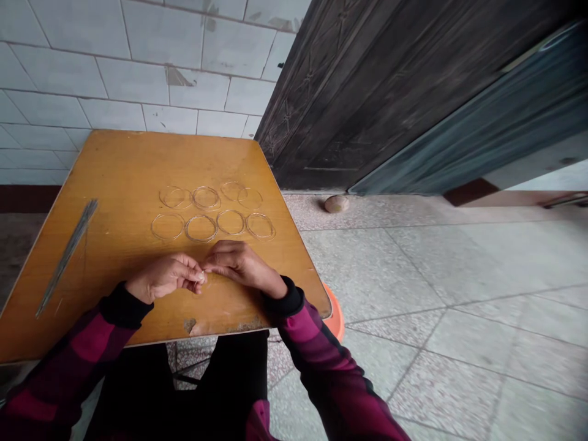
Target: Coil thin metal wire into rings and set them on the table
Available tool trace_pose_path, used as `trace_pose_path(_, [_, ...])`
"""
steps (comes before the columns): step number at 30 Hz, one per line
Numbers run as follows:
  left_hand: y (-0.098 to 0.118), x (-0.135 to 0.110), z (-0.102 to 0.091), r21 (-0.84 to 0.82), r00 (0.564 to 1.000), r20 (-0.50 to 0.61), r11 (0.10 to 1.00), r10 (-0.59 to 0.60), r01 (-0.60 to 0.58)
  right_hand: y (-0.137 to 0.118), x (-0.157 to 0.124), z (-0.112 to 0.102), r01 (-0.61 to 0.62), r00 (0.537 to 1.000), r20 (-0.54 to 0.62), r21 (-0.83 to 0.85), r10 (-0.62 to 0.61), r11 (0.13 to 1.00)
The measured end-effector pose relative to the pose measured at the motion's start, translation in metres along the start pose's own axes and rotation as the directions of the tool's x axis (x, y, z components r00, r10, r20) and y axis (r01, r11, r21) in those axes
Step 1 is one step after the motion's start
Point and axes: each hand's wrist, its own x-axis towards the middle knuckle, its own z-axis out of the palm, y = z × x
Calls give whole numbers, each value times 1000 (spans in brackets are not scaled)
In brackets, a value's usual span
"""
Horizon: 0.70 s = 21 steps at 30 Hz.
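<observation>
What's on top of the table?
On the table: thin wire rings in two rows and, at left, a bundle of thin straight strands. The surface directly beneath the left hand and right hand is covered, so I can't tell there.

We are wearing magenta-and-dark checked sleeves (92, 337), and we are seeing greyish rings (186, 228) and a yellow-brown surface (124, 165).

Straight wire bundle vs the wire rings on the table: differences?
The wire bundle is straight; the wire rings are round loops. The bundle is one packed strip near the table's left edge; the rings spread across its middle in two rough rows. Both look thin and metallic.
</observation>
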Motion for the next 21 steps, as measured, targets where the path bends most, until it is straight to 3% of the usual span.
trace_pose_path(3, [-2,1,0,-79,999,12,996,43,-42,-3,1,1,12,1000,-12,-148,-14,989])
trace_pose_path(8, [-5,6,2,-245,982,-9,952,189,-186,-5,-1,4,-19,986,-163,-381,-47,924])
trace_pose_path(12, [-8,10,4,-243,943,-107,911,315,-332,-3,0,8,-92,967,-255,-300,13,949])
trace_pose_path(17, [-10,13,10,-339,967,22,912,255,-232,-2,4,19,-142,940,-332,-167,80,976])
trace_pose_path(21, [-14,16,15,-303,952,-44,904,302,-301,2,6,29,-163,921,-386,-267,49,950])
